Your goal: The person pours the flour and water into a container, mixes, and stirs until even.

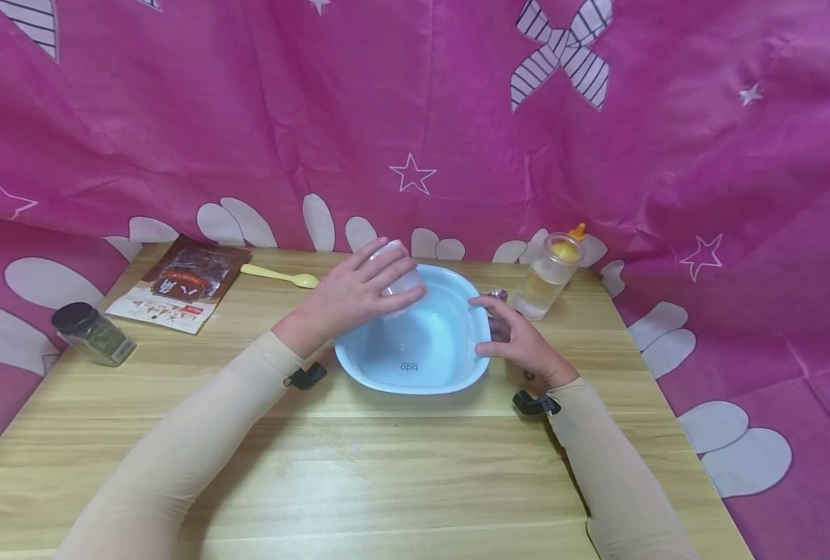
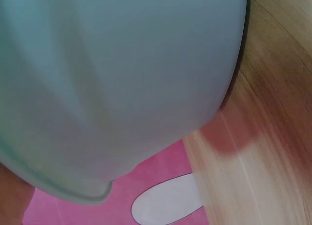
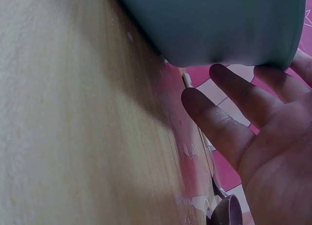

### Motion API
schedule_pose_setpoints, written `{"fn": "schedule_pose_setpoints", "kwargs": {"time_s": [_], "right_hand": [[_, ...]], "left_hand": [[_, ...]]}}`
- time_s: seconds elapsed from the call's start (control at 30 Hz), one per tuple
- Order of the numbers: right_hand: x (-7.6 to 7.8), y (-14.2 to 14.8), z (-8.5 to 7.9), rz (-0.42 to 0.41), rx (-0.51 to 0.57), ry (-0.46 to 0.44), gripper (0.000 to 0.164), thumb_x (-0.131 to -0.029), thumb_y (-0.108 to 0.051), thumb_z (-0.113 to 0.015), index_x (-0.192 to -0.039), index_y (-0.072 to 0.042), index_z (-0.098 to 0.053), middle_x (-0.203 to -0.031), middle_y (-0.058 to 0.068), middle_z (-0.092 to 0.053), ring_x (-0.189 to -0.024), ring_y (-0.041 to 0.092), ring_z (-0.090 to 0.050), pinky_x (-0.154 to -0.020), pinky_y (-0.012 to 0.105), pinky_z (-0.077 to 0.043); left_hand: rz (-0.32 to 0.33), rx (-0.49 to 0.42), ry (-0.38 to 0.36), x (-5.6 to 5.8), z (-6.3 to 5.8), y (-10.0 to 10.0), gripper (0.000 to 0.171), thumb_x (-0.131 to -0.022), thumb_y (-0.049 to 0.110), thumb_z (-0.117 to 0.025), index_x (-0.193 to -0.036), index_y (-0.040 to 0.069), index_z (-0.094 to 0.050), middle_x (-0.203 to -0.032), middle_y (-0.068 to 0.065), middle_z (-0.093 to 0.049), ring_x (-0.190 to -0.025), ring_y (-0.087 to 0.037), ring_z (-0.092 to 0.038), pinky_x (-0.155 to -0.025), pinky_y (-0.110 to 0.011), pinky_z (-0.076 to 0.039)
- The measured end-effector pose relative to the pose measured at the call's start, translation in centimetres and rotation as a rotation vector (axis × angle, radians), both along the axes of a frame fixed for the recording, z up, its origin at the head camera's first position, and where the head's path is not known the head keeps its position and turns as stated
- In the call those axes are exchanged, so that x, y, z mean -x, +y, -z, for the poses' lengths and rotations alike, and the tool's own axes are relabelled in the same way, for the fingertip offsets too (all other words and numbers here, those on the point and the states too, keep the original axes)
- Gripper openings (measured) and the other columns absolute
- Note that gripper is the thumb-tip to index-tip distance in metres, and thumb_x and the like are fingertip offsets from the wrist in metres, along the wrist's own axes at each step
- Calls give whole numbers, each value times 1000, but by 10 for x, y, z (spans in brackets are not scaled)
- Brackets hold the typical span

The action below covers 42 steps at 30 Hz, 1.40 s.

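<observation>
My left hand [image 1: 358,292] grips a clear plastic cup [image 1: 399,284], tilted over the light blue basin [image 1: 415,385]. Its fingers wrap the cup's far side, with the thumb along the near side. Clear liquid lies in the bottom of the basin. At the basin's right side, my right hand [image 1: 520,342] holds the rim, thumb and forefinger on its edge. Other fingers [image 3: 239,95] rest against the outer wall in the right wrist view. The left wrist view shows mostly the basin's outer wall [image 2: 161,64]; the cup is hidden there.
Left on the wooden table [image 1: 302,482] are a brown-and-white pouch [image 1: 176,284], a black-lidded jar of green flakes [image 1: 94,334] and a yellow spoon [image 1: 281,275]. Behind my right hand stand a clear container with a yellow top [image 1: 548,276] and a small metal spoon [image 3: 228,213]. A pink curtain [image 1: 281,93] hangs behind.
</observation>
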State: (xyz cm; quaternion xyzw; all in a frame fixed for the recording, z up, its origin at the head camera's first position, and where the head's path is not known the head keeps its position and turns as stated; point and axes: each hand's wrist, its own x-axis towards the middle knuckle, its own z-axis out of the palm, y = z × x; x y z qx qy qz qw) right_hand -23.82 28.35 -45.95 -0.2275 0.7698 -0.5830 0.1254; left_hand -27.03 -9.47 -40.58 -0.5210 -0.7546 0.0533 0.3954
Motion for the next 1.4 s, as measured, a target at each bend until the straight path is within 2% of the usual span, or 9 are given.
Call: {"fn": "schedule_pose_setpoints", "kwargs": {"time_s": [0.4,0.8,0.93,1.03,1.2,1.4], "right_hand": [[2,1,2,-9,5,9,81,-94,-13,-90,-164,-15,-49,-173,12,-45,-147,46,-57,-110,43,-58],[2,1,2,10,-11,3,80,-94,-11,-89,-163,-17,-51,-171,11,-47,-145,45,-58,-110,44,-58],[2,1,1,8,-17,6,80,-94,-10,-89,-163,-16,-50,-171,10,-46,-146,45,-58,-110,45,-57],[2,1,1,6,-16,7,80,-94,-10,-89,-163,-16,-50,-172,10,-46,-147,45,-57,-111,46,-57],[1,1,1,6,-15,3,81,-93,-11,-90,-164,-17,-50,-172,10,-46,-146,45,-58,-111,47,-57],[2,0,1,0,-13,9,81,-94,-11,-90,-164,-17,-50,-173,11,-45,-146,46,-57,-111,47,-57]], "left_hand": [[-26,5,-23,1,1,-1,79,-92,-8,-83,-158,26,-56,-158,-18,-58,-152,-40,-48,-136,-56,-20],[-29,6,-36,0,1,-1,81,-91,-7,-85,-159,26,-56,-158,-18,-58,-153,-40,-48,-136,-56,-19],[-18,-47,-71,0,0,0,78,-92,-7,-84,-157,26,-59,-157,-18,-58,-151,-40,-48,-136,-56,-21],[-13,-110,-115,-1,1,0,75,-91,-1,-88,-156,26,-60,-156,-16,-58,-150,-40,-48,-136,-55,-23],[-21,-194,-176,-1,2,-1,79,-84,12,-97,-153,25,-62,-155,-15,-59,-149,-40,-49,-135,-54,-26],[-2,-325,-295,-2,2,-3,85,-75,10,-103,-150,21,-64,-151,-17,-61,-145,-42,-51,-131,-56,-34]]}}
